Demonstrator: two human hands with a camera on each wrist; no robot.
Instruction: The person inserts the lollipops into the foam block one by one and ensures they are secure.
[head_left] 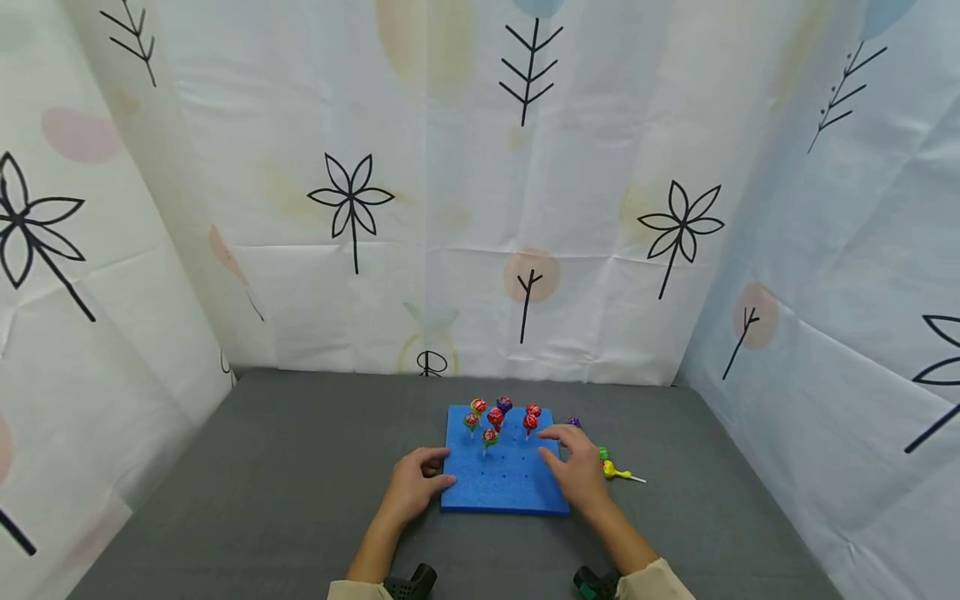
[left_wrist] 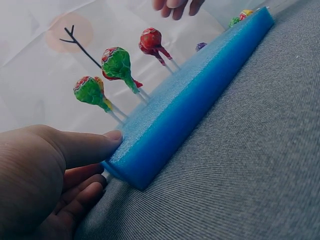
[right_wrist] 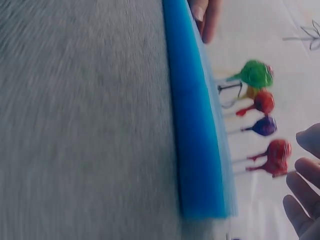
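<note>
A blue foam board (head_left: 502, 496) with rows of small holes lies on the grey table. Several wrapped lollipops stand upright by their sticks in its far half, among them a green-and-red lollipop (left_wrist: 116, 64), a red lollipop (left_wrist: 151, 38) and a purple lollipop (right_wrist: 265, 126). My left hand (head_left: 411, 490) holds the board's left edge, thumb on the top face and the other fingers curled at the side. Over the right edge hovers my right hand (head_left: 577, 477), fingers spread and bent with nothing between them, near the red pair of lollipops (right_wrist: 278, 152).
Right of the board, loose lollipops lie on the table (head_left: 330, 467): a yellow lollipop (head_left: 611, 470) with its stick pointing right, a green lollipop (head_left: 603, 452) and a purple lollipop (head_left: 574, 422). White patterned cloth (head_left: 465, 317) walls the back and both sides.
</note>
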